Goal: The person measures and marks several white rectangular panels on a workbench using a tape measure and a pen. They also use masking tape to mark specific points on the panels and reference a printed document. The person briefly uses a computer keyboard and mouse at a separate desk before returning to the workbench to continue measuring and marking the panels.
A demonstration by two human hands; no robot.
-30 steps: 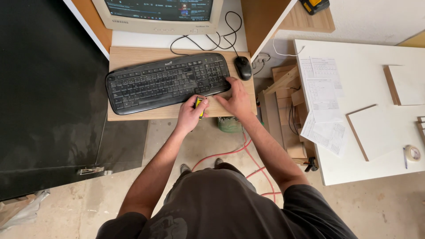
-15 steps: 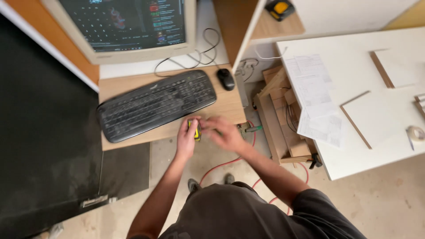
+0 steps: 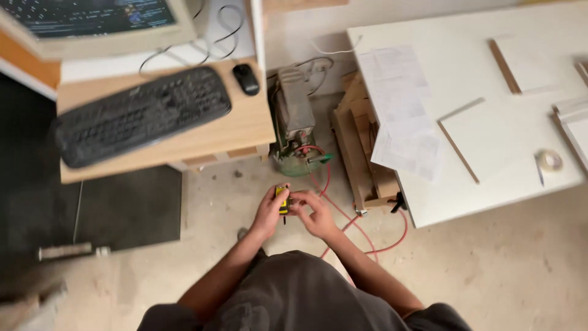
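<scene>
Hands together, left hand (image 3: 267,213) grip grasping small yellow-black tool (image 3: 282,199), right hand (image 3: 313,214) fingertips touching it.

A black keyboard (image 3: 142,114) and a black mouse (image 3: 247,78) lie on a wooden desk shelf (image 3: 245,129) below a monitor (image 3: 92,24). A small compressor (image 3: 296,122) with red hose (image 3: 373,236) stands on the floor. Paper sheets (image 3: 401,110), white panels (image 3: 484,132) and a tape roll (image 3: 549,160) rest on the white table (image 3: 441,202)

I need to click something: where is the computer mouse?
The black mouse sits on the wooden desk shelf, upper left of the head view, just right of the black keyboard.
</scene>
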